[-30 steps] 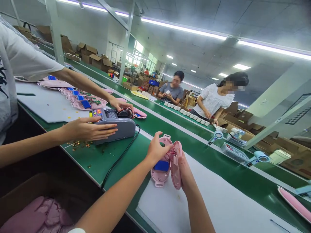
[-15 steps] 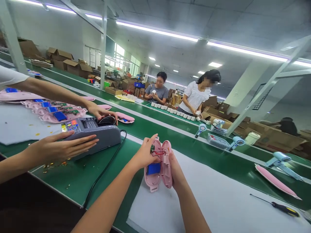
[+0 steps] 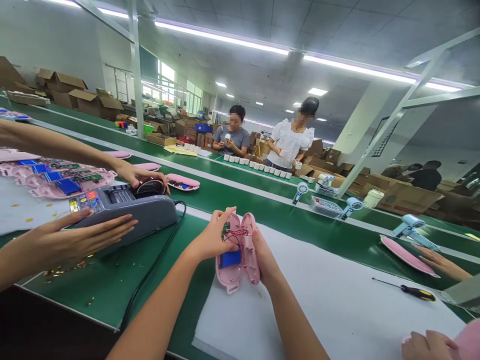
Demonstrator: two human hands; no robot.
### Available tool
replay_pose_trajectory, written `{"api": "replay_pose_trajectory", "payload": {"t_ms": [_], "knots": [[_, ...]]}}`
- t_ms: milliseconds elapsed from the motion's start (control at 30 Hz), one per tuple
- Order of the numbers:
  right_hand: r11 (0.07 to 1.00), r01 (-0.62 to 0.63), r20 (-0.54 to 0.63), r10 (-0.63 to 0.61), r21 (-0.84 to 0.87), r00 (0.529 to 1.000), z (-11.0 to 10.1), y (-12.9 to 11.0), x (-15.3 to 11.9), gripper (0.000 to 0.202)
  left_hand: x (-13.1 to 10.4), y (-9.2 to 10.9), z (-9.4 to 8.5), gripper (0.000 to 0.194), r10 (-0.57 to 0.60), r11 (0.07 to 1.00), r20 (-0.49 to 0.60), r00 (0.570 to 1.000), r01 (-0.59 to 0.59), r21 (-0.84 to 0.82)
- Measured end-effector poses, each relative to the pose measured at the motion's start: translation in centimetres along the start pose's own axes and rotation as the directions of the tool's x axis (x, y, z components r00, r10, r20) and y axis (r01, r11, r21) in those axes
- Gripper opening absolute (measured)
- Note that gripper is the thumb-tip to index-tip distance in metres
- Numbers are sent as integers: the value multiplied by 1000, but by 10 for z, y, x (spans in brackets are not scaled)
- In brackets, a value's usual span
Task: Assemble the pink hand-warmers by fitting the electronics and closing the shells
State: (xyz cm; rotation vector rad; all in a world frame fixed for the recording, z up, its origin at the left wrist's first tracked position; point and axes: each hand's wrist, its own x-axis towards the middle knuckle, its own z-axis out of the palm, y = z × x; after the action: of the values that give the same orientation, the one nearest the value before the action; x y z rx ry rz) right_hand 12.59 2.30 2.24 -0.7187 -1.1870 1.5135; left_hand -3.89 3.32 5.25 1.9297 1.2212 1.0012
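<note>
My left hand [image 3: 210, 239] pinches the upper part of a pink plastic shell half [image 3: 229, 278], at the small green circuit board [image 3: 225, 229]. Inside this half lies a blue battery pack [image 3: 230, 258]. The matching pink shell half [image 3: 249, 261] stands beside it, gripped along its outer edge by my right hand [image 3: 267, 256]. Red and black wires [image 3: 238, 232] run between the two halves. Both halves are held upright, insides facing me, over the left edge of a white sheet [image 3: 300, 295]. My left fingertips partly cover the board.
At left, a co-worker's hands rest on a grey machine [image 3: 150, 217] with a black cable [image 3: 150, 270]. Open pink shells [image 3: 71, 177] lie beyond it. On the right are a screwdriver [image 3: 416, 292], a pink case [image 3: 407, 255], light-blue handheld fans [image 3: 409, 226] and another person's hands.
The view has shifted to the right. Another person's hands have come into view at the right, one near the pink case. My hands keep hold of the two shell halves.
</note>
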Motion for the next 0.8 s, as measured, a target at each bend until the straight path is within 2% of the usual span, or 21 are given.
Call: {"api": "replay_pose_trajectory", "payload": {"t_ms": [67, 200, 300, 433, 567, 700, 800], "knots": [[1000, 10, 5, -10, 1, 1000, 0, 0, 0, 65, -1, 1, -2, 93, -11, 1000, 10, 1000, 11, 6], [997, 39, -13, -39, -60, 999, 1, -3, -2, 64, 0, 2, 3, 69, 2, 997, -72, 997, 4, 79], [993, 61, -19, -63, -98, 998, 3, -5, -3, 64, 4, 0, 9, 59, 53, 990, -128, 990, -35, 137], [991, 62, -28, -66, -119, 997, 4, -5, -3, 64, 7, -4, 12, 61, 63, 985, -211, 975, -27, 170], [991, 52, -56, -59, -124, 997, 5, 0, -1, 65, 6, -1, 15, 65, 44, 979, -211, 977, -1, 204], [967, 155, -71, -172, -204, 983, 6, 2, -1, 63, 2, 8, 17, 59, 19, 965, -261, 965, 51, 257], [941, 222, -57, -244, -256, 968, 7, 2, -3, 57, 0, 13, 17, 50, 48, 951, -305, 951, 49, 304]]}}
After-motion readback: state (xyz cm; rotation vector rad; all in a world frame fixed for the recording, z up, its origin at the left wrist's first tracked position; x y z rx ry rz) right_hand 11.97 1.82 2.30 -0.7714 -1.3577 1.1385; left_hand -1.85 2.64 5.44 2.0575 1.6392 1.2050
